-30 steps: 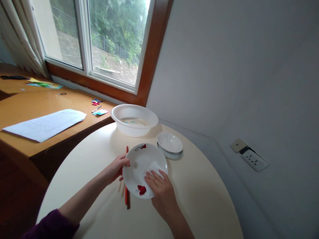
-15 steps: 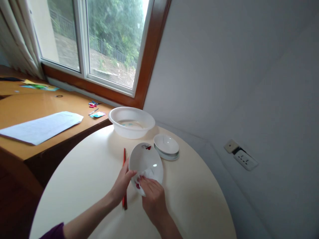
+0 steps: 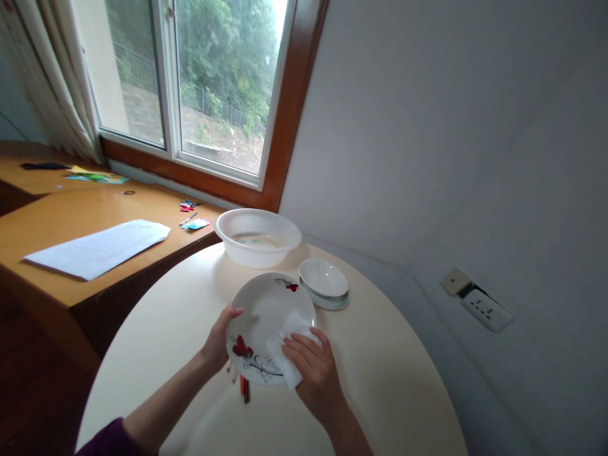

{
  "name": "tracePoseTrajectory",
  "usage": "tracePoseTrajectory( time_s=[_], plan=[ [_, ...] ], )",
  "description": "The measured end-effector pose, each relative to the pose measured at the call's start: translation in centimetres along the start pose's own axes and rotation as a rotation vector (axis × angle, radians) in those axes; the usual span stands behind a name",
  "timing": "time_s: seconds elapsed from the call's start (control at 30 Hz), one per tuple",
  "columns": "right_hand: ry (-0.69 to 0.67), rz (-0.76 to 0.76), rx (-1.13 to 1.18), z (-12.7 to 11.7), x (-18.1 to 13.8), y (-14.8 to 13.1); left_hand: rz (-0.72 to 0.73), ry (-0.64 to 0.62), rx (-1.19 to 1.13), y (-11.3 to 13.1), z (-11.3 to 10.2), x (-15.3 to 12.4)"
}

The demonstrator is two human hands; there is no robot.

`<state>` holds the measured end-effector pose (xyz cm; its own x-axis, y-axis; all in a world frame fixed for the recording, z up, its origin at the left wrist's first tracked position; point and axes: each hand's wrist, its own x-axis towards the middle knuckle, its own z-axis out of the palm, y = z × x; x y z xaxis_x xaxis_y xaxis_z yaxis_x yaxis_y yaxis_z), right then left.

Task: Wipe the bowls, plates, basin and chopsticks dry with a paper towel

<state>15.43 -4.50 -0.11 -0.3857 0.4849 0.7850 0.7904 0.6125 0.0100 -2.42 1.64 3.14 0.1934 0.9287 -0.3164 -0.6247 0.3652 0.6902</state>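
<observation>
A round white plate [image 3: 266,316] with red flowers and dark scrolls is tilted toward me above the table. My left hand [image 3: 219,339] grips its left edge, thumb over the rim and the other fingers hidden behind. On the plate's lower right, my right hand [image 3: 313,367] presses a folded white tissue [image 3: 287,354] against the surface and rim. Red chopsticks [image 3: 244,388] lie on the table, mostly covered by the plate. Just beyond the plate to the right, a white bowl [image 3: 323,277] rests on a stack of small dishes [image 3: 335,303].
A translucent white basin [image 3: 256,256] stands at the far side of the round table [image 3: 394,380]. To the left, a wooden desk [image 3: 118,206] carries paper sheets [image 3: 102,247], a pen [image 3: 189,218] and small coloured items. A wall with a socket [image 3: 487,309] borders the right.
The plate has turned to face me more fully, showing its lower flower pattern. My right hand and the tissue have moved right to its edge. The whole view has shifted slightly.
</observation>
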Motion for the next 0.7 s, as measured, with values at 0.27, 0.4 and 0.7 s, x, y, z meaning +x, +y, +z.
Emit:
tracePoseTrajectory(
  time_s=[0.27,0.4,0.7],
  plan=[
    [-0.385,0.214,0.132,-1.3,0.2,-1.7,0.189,-0.154,0.064,-0.6,-0.3,0.3],
    [-0.496,0.389,-0.027,-0.5,0.4,-1.8,0.22,-0.24,0.127,-1.3,-0.3,0.3],
    [-0.609,0.513,-0.057,1.1,2.2,-3.4,0.09,-0.326,0.19,-2.7,-0.6,-0.1]
  ],
)
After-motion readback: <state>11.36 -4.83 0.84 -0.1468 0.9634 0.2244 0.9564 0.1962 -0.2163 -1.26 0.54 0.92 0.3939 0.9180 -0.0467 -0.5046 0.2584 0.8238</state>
